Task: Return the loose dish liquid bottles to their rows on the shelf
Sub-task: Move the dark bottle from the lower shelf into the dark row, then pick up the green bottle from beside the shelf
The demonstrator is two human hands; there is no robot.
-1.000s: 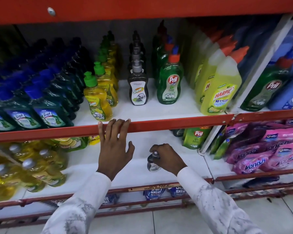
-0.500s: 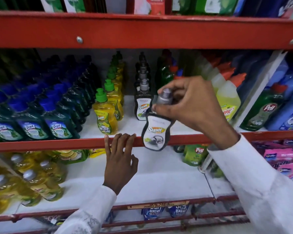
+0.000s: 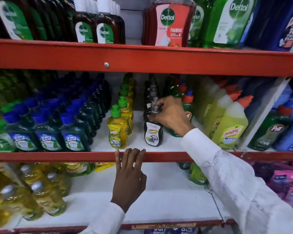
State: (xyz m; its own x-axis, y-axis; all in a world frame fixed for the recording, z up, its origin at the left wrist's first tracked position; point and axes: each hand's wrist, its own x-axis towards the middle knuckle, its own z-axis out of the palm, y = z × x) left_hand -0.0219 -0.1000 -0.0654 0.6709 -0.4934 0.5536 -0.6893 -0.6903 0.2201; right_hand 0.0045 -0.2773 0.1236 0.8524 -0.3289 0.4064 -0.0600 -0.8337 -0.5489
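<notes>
Lifted up from below, the black bottle (image 3: 153,134) now stands heading its row, right hand (image 3: 171,114) gripping its cap, left hand (image 3: 128,176) open on the shelf edge (image 3: 57,157).

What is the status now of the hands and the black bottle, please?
Right hand grips black Super bottle by its neck, standing at row front. Left hand flat on red shelf edge. Nothing in the way.

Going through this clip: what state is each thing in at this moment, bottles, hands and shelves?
black Super bottle: upright at the front of its row, held by the neck
right hand: closed on that bottle's neck
left hand: open, fingers resting on the red shelf edge
yellow Super bottle: upright, capped, untouched
Harpic bottle: upright, capped
lower shelf: middle bare
</notes>
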